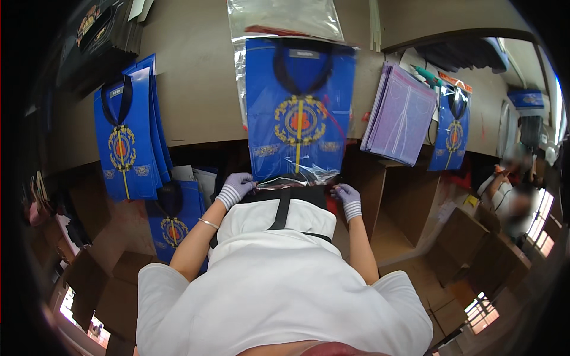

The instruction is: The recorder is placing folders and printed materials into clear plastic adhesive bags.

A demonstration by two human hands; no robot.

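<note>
Your white top (pixel 279 285) fills the bottom of the view, both bare forearms running up from it to the counter (pixel 196 89) edge. Left hand (pixel 236 187), in a lilac glove with a striped cuff, is closed on the near left corner of the blue folded garment (pixel 300 104); a thin bracelet (pixel 208 223) sits on that wrist. Right hand (pixel 347 194), same kind of glove, pinches the near right corner of the same garment. Fingers of both are curled in, gripping the crinkled clear plastic at the garment's near edge.

Blue folded garment lies flat on the counter straight ahead of you, dark collar on the far side, gold and orange round emblem in the middle, half inside a clear plastic bag (pixel 285 21) that sticks out beyond its far end.

Left of that garment: a stack of matching blue garments (pixel 127 136) hanging over the counter edge, and below it another blue one (pixel 172 222) off the counter, close to your left forearm. Right of the garment: a pile of pale purple sheets (pixel 399 115), then one more blue garment (pixel 452 127) beyond that. Brown cardboard boxes (pixel 409 202) sit under and right of the garment, below counter level. Far right, a blurred person (pixel 504 190), well apart from your hands.
</note>
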